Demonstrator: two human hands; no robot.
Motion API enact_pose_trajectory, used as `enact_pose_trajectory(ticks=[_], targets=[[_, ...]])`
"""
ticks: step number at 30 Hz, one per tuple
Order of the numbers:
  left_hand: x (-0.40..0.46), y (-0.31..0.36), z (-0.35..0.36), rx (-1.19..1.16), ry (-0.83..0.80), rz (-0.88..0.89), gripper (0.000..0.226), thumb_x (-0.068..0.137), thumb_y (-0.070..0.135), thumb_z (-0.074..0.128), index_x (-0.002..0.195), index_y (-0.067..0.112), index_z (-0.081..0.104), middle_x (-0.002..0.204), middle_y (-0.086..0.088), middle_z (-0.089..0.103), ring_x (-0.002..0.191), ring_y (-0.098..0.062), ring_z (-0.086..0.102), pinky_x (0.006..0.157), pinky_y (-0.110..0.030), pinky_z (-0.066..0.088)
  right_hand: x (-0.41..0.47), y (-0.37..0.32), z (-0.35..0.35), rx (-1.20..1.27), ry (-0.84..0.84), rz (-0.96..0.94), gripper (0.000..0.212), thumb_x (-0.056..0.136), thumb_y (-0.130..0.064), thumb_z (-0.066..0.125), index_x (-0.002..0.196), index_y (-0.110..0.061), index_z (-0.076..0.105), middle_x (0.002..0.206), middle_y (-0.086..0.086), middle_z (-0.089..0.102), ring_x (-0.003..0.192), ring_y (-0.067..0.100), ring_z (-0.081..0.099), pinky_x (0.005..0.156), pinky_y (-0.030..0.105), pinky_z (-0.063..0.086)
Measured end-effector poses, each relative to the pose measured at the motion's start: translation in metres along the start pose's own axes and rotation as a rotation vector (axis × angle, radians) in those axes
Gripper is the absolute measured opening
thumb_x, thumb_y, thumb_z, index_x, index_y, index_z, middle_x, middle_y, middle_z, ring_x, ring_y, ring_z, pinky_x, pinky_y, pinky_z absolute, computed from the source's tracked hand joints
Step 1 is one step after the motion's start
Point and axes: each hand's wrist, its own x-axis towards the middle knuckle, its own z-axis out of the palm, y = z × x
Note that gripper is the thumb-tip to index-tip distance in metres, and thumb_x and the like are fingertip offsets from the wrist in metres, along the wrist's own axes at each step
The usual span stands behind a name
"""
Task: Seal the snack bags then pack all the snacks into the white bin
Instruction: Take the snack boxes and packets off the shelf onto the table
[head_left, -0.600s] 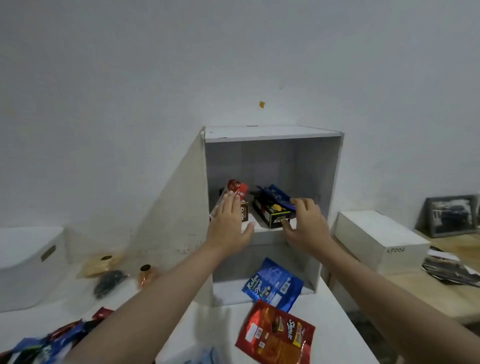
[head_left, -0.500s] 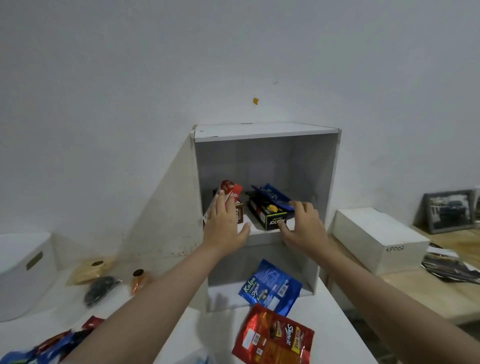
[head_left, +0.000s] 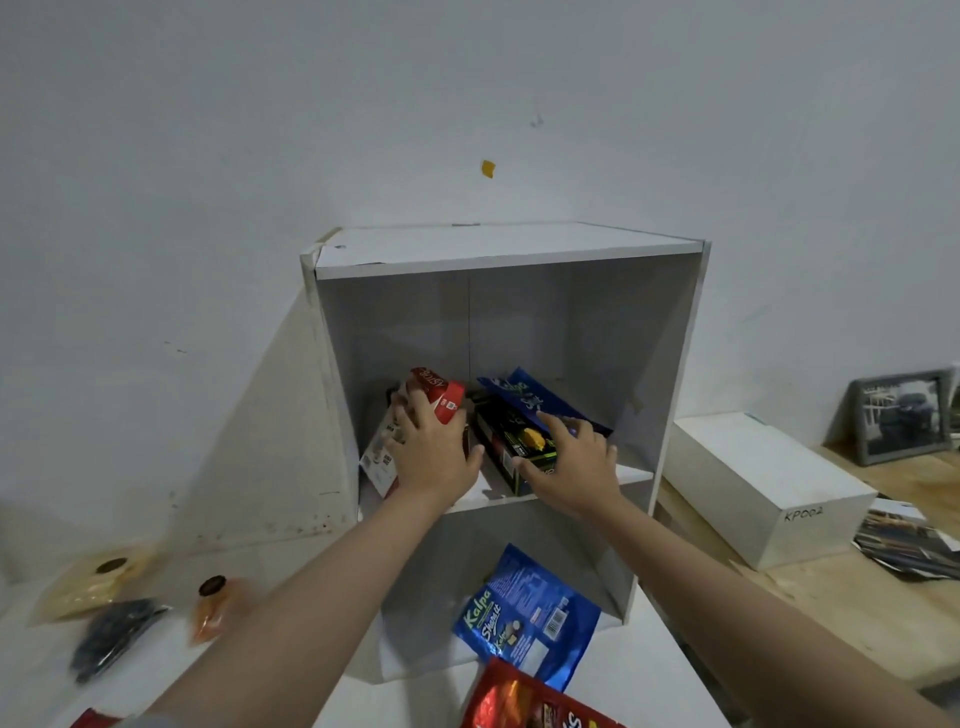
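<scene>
Both hands reach into the upper compartment of a white shelf unit (head_left: 509, 260) that stands on the counter (head_left: 649, 670) against the wall. The left hand (head_left: 434, 452) lies with fingers spread over a red-and-white snack box (head_left: 439, 397) leaning at the left of the middle shelf, gripping its front face. The right hand (head_left: 571, 465) has its fingers over the near end of a black snack box (head_left: 511, 439), thumb at the box's lower corner, apparently taking hold of it; whether the grip is firm cannot be told. A blue snack bag (head_left: 530, 400) lies tilted on top of the black box, just beyond the right fingertips.

In the lower compartment a blue Kalpa bag (head_left: 524, 618) leans out over the front edge, and a red snack bag (head_left: 524, 701) lies on the counter just before it, overlapping its lower corner. To the left on the counter are a yellowish pouch (head_left: 88, 584), a dark pouch (head_left: 111, 636) and an orange pouch (head_left: 213, 608), near one another. Right of the shelf unit sits a white box (head_left: 758, 483) marked KP002, with a framed picture (head_left: 901, 415) leaning on the wall behind it
</scene>
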Motion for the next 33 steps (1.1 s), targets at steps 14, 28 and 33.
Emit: enact_pose_trajectory(ticks=[14, 28, 33], targets=[[0.012, 0.022, 0.015, 0.086, 0.034, -0.108, 0.04, 0.087, 0.051, 0.053, 0.11, 0.02, 0.061, 0.149, -0.019, 0.016, 0.128, -0.043, 0.033, 0.095, -0.052, 0.046, 0.017, 0.014, 0.018, 0.039, -0.176, -0.122, 0.089, 0.067, -0.084, 0.039, 0.14, -0.034, 0.033, 0.137, 0.008, 0.05, 0.128, 0.033, 0.044, 0.109, 0.061, 0.022], [-0.016, 0.027, 0.003, 0.094, 0.174, -0.2, 0.052, 0.067, 0.051, 0.077, 0.097, 0.013, 0.059, 0.151, -0.024, 0.019, 0.133, -0.047, 0.028, 0.096, -0.058, 0.044, 0.004, 0.039, -0.002, 0.348, -0.153, -0.333, 0.07, 0.079, -0.059, 0.059, 0.136, -0.021, 0.044, 0.117, 0.0, 0.061, 0.103, 0.018, 0.058, 0.081, 0.033, 0.053], [-0.021, 0.031, 0.005, 0.082, 0.194, -0.26, 0.046, 0.063, 0.041, 0.078, 0.095, 0.013, 0.059, 0.148, -0.024, 0.023, 0.128, -0.045, 0.035, 0.09, -0.054, 0.048, -0.003, 0.052, -0.01, 0.413, -0.134, -0.354, 0.07, 0.079, -0.058, 0.06, 0.137, -0.022, 0.046, 0.117, -0.004, 0.064, 0.102, 0.013, 0.06, 0.08, 0.03, 0.054]])
